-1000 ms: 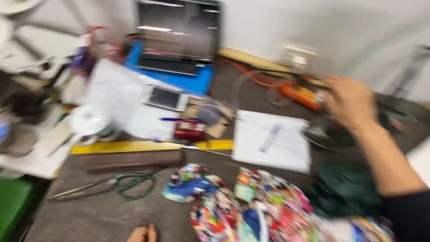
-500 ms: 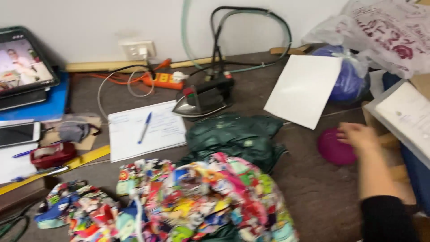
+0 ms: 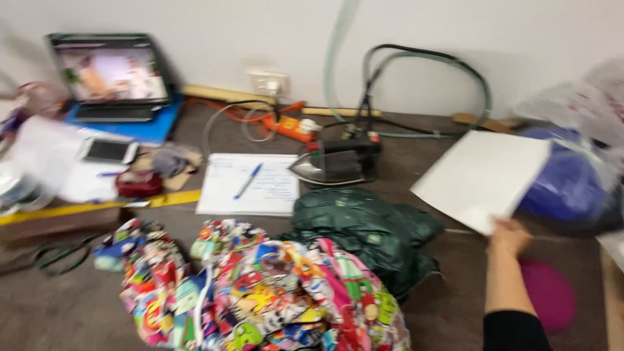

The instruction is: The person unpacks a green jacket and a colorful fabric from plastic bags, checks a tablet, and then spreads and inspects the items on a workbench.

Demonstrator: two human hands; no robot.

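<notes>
- Right now only one hand shows, the right hand (image 3: pixel 509 235), down at about 4 o'clock in the view from the head.
- It reaches up to the near edge of a white sheet (image 3: pixel 484 177), which lies tilted on the desk (image 3: pixel 448 312) at about 3 o'clock.
- Blur hides the fingers, so I cannot tell if they pinch the sheet or are spread out.
- No left hand can be seen at all.
- I think the sheet is light, thin and a bit stiff, like card. It would bend or crease if squeezed hard, so the near edge or a corner looks like the best place to take hold of it.
- A round pink thing (image 3: pixel 547 294) lies just beside the arm, at 5 o'clock.
- A blue bag (image 3: pixel 567 183) sits behind the sheet.
- A dark green cloth (image 3: pixel 364 227) and a bright patterned cloth (image 3: pixel 260 292) fill the middle and the 6 o'clock side.
- An iron (image 3: pixel 335 166) and a notepad (image 3: pixel 250 185) with a blue pen (image 3: pixel 248 180) lie near the middle.
</notes>
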